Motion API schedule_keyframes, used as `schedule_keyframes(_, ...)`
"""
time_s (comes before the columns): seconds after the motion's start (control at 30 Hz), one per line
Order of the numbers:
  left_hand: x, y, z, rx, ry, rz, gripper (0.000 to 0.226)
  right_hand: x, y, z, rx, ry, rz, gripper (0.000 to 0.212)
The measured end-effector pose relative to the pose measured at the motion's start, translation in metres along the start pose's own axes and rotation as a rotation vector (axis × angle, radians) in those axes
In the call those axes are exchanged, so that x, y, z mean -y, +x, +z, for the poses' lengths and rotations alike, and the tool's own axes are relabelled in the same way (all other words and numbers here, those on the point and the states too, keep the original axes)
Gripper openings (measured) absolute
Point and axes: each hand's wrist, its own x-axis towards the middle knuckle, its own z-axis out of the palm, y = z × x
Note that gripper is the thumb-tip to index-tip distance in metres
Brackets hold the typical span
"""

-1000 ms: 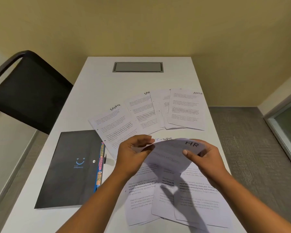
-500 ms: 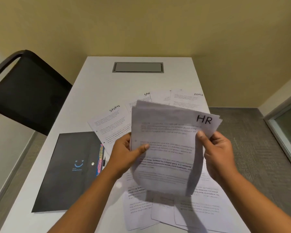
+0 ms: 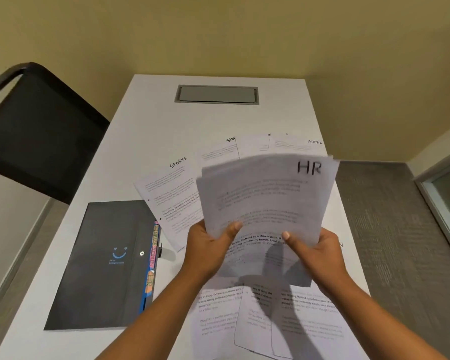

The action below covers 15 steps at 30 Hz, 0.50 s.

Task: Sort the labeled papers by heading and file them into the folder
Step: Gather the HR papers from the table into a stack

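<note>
While both hands clamp the lower part of a thin stack of white printed sheets headed HR (image 3: 265, 203), it stands raised above the table, its top leaning away toward the far wall. The left hand (image 3: 208, 248) pinches the lower left edge, thumb on the front face; the right hand (image 3: 315, 253) pinches the lower right, thumb likewise on the front, and both forearms reach up from the near edge. I judge these sheets light, limp and apt to slide over one another, so a hold at two low corners looks sensible, though the unsupported top may droop or fan. Beneath the hands more loose printed pages (image 3: 265, 320) overlap on the white rectangular table (image 3: 153, 131). Farther off lie sheets headed SPORTS (image 3: 170, 193) and ADMIN (image 3: 296, 145). To the left rests a dark grey folder with a smiley mark (image 3: 102, 266), coloured tabs showing along its right edge.
</note>
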Motion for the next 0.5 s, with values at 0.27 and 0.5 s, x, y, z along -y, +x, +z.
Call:
schedule_keyframes(0.27,0.067,0.004,-0.002,0.039,0.175,-0.304,0.035,-0.040,0.009,0.002,0.104,-0.094,0.181,0.018)
schedule_keyframes(0.5,0.051,0.054,-0.002,0.070,0.157,-0.241,0.010,-0.049,0.032,-0.006,0.064,-0.180,0.225,0.013)
